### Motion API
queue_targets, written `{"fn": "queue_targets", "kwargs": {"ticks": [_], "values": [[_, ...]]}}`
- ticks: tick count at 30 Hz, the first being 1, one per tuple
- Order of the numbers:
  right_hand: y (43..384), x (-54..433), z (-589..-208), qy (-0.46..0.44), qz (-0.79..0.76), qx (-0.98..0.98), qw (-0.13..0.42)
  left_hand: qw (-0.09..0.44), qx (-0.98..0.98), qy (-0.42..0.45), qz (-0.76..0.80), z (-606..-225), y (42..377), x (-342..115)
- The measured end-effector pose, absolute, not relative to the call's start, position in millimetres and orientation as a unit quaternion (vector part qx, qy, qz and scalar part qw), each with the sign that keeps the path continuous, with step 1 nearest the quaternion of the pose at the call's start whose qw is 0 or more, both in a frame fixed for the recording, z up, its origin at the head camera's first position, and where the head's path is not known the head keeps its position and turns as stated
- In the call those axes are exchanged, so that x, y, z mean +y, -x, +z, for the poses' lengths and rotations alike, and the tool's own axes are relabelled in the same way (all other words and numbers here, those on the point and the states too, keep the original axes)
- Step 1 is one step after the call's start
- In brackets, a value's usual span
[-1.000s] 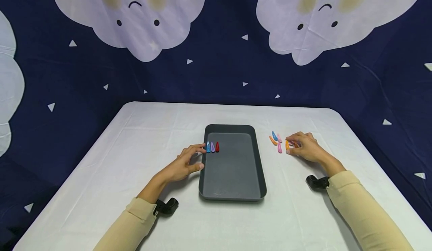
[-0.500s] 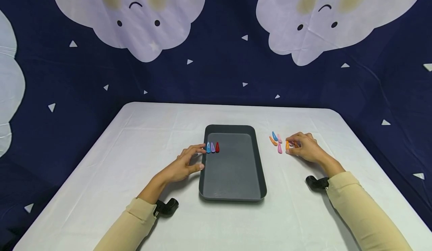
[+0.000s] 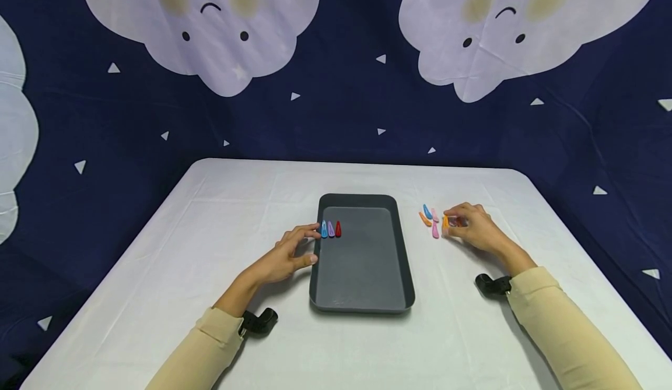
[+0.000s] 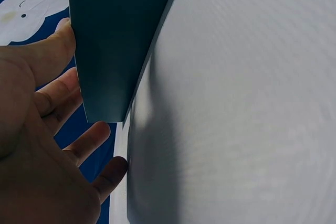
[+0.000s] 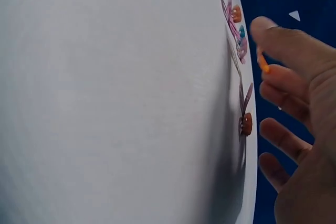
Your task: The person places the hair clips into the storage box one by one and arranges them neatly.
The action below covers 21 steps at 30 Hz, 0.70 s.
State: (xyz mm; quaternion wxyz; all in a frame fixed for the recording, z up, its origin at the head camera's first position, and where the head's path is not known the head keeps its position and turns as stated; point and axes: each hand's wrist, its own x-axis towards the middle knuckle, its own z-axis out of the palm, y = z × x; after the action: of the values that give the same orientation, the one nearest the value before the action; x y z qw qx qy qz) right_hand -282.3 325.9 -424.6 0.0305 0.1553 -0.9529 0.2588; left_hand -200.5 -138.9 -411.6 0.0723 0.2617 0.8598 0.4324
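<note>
My right hand (image 3: 476, 228) pinches an orange snap hair clip (image 3: 445, 223) between thumb and fingers; the right wrist view shows this orange clip (image 5: 263, 62) raised above the white tabletop. My left hand (image 3: 283, 259) rests at the left side of a dark grey tray (image 3: 362, 273), fingers loosely spread along its wall (image 4: 115, 51). Inside, near the upper left, a blue clip (image 3: 324, 229), a purple clip (image 3: 331, 229) and a red clip (image 3: 338, 229) stand side by side in a row.
Left of my right hand lie loose clips: a blue one (image 3: 427, 211), an orange one (image 3: 424, 219) and pink ones (image 3: 435, 230). More clips (image 5: 247, 123) lie beneath that hand, partly hidden in the head view. A navy cloth with clouds (image 3: 336, 127) hangs behind the table.
My right hand has lifted slightly and shifted a little left with the orange hair clip. The left hand and the tray stay where they were.
</note>
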Motion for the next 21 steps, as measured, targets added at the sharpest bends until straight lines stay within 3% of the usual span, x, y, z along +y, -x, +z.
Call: {"fn": "queue_targets", "kwargs": {"ticks": [11, 21], "values": [[278, 302, -404, -0.195, 0.289, -0.935, 0.06, 0.073, 0.863, -0.261, 0.427, -412, 200, -139], [272, 270, -379, -0.194, 0.327, -0.924, 0.049, 0.071, 0.862, -0.261, 0.428, -412, 200, -140]]}}
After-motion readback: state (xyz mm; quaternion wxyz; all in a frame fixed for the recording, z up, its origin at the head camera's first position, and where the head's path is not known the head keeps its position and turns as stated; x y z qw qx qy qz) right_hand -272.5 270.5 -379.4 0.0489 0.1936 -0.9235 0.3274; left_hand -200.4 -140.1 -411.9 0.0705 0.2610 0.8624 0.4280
